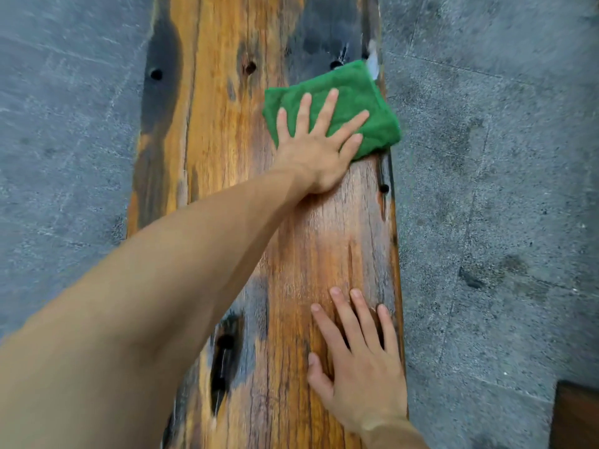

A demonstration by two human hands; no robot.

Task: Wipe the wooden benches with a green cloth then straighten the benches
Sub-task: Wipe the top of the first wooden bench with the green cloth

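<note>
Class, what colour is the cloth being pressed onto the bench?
Green. The cloth shows plainly in the head view, under the left hand.

2 hands and 1 cloth on a long surface, floor on both sides.

The surface (227,176) runs away from the viewer down the middle, floor (486,189) left and right of it. The cloth (353,95) lies far along, at the right edge, under the left hand (316,147), whose arm crosses from the near left. The right hand (359,361) lies flat nearer, by the right edge.
</note>
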